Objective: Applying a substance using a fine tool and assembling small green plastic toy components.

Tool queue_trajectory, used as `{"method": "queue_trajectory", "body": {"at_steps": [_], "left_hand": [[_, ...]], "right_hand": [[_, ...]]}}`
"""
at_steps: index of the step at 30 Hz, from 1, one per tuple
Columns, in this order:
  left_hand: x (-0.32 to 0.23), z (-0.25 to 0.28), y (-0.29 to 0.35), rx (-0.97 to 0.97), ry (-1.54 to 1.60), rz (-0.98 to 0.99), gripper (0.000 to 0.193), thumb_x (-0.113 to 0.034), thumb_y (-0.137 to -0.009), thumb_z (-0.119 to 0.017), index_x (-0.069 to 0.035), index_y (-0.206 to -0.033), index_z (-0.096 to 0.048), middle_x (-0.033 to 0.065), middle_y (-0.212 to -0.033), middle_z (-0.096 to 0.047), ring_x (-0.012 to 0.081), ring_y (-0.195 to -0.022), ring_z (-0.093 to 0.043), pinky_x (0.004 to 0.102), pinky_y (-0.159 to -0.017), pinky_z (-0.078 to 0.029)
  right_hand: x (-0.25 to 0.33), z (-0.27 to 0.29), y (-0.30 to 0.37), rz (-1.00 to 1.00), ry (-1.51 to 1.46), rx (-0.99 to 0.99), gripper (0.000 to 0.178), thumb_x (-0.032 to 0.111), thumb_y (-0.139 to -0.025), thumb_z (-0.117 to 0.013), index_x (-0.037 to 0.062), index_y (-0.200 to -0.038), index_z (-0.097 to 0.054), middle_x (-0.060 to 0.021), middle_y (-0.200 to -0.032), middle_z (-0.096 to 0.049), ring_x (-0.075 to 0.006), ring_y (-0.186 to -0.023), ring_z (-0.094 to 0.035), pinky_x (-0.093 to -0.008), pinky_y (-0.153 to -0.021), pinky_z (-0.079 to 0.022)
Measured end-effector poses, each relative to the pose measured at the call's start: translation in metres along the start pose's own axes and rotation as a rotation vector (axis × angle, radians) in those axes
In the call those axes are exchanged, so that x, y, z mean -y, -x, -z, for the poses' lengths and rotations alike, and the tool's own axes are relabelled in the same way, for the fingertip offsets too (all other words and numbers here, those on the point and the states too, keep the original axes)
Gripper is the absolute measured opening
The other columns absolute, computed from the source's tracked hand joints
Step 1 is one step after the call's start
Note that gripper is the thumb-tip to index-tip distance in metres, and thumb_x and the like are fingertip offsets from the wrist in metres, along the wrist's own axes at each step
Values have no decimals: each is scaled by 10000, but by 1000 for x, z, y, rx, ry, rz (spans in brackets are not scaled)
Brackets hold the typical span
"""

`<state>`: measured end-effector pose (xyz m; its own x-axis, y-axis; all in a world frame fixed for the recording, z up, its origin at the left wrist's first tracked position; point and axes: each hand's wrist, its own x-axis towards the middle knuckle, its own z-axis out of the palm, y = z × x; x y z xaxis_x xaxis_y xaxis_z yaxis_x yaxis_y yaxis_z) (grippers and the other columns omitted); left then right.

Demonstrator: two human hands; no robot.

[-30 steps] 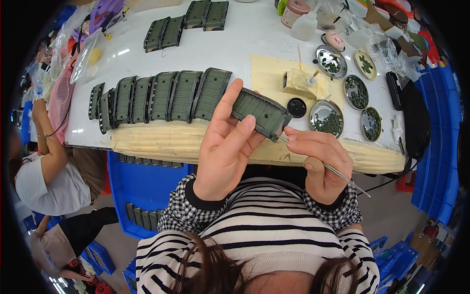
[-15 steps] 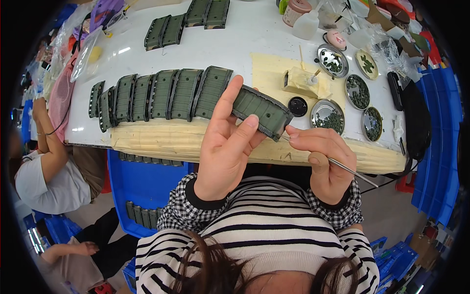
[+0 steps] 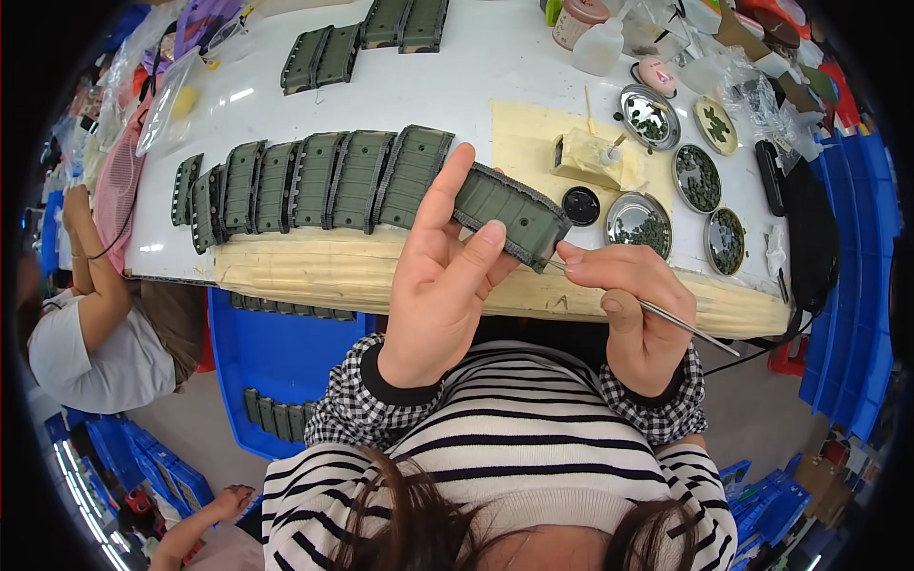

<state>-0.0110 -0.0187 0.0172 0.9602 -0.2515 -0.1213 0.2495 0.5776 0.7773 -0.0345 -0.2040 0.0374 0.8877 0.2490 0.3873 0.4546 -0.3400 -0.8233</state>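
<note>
Metal tool now farther right, green piece between hands

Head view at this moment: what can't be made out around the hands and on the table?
All in the head view:
Left hand: some fingers are hidden behind the green piece it holds.
Metal tool: partly covered by the right hand; its tip is too small to tell whether it touches the piece.
Two upper green pieces: cut off by the top edge.
Small green bits: too small to tell exact shapes.
</note>
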Motion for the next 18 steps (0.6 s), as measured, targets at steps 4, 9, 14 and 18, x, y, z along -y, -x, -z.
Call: {"method": "queue_trajectory", "body": {"at_steps": [4, 9, 14, 18], "left_hand": [[1, 1, 1, -3, -12, 2, 577, -53, -1000, -431, -70, -1522, -185, 129, -1405, -448, 269, -1261, -513, 404, -1051, -449], [1, 2, 0, 0, 12, 17, 577, -55, -1000, -432, -73, -1522, -187, 129, -1408, -443, 274, -1267, -509, 402, -1050, -451], [1, 2, -1, 14, 31, 22, 579, -48, -997, -428, -75, -1522, -186, 138, -1419, -429, 294, -1277, -498, 403, -1047, -458], [1, 2, -1, 21, 51, 6, 581, -42, -994, -426, -77, -1522, -186, 144, -1434, -413, 309, -1288, -486, 403, -1046, -462]], "right_hand": [[0, -1, -1, -2, 33, 9, 150, 27, -886, -631, -11, -1022, -681, -155, -947, -673, -282, -945, -687, -316, -770, -543], [2, -5, 1, 11, 70, -8, 171, 65, -864, -672, -7, -1019, -685, -156, -958, -674, -277, -956, -690, -321, -770, -552], [3, -6, 3, 38, 119, -20, 186, 67, -845, -692, -2, -1018, -690, -157, -979, -677, -275, -947, -695, -323, -759, -564], [5, -7, 3, 49, 121, -33, 187, 40, -832, -696, 3, -1015, -694, -162, -991, -679, -274, -938, -697, -321, -749, -565]]}}
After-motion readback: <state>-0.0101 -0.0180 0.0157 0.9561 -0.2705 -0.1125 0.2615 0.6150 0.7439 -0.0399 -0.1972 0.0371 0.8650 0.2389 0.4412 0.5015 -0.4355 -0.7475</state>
